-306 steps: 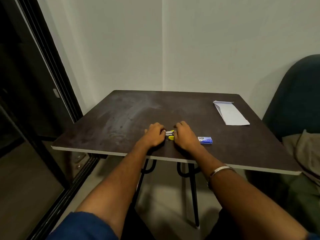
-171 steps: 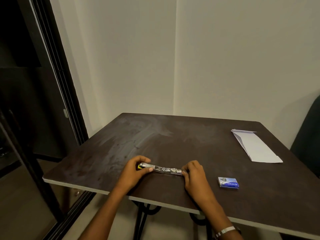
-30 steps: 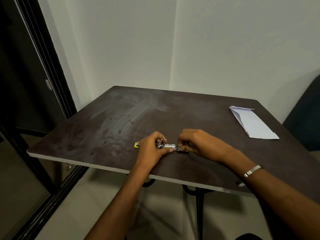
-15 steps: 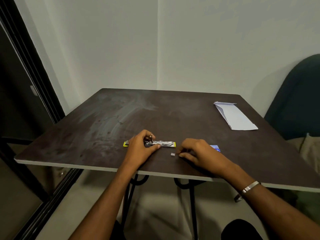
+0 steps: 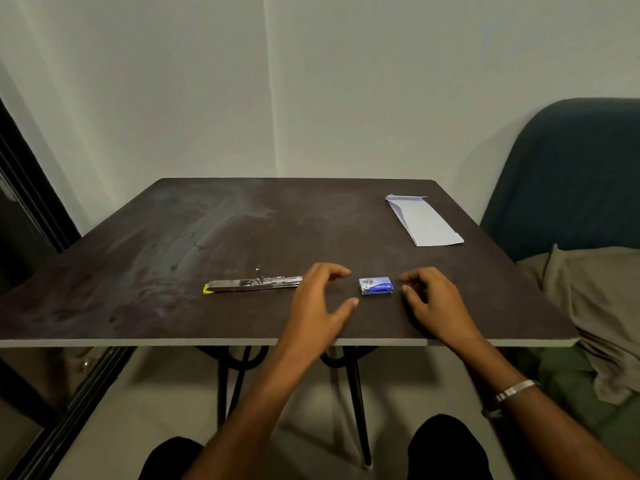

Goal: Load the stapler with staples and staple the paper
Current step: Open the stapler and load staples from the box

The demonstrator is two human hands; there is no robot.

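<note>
The stapler (image 5: 254,284), metal with a yellow end, lies unfolded flat on the dark table (image 5: 242,230), free of both hands. A small blue staple box (image 5: 376,285) sits to its right. My left hand (image 5: 318,303) hovers just left of the box with fingers spread, holding nothing. My right hand (image 5: 433,303) is just right of the box, fingers loosely curled and apart, with fingertips near the box's right end and not touching it. The folded white paper (image 5: 424,220) lies at the table's far right.
A dark teal chair back (image 5: 571,174) and beige cloth (image 5: 595,299) stand to the right of the table. A black door frame (image 5: 31,202) runs along the left. The table's front edge is close to my wrists.
My left hand let go of the stapler and moved right toward the blue box. My right hand shifted right, to the box's other side. The stapler now lies alone.
</note>
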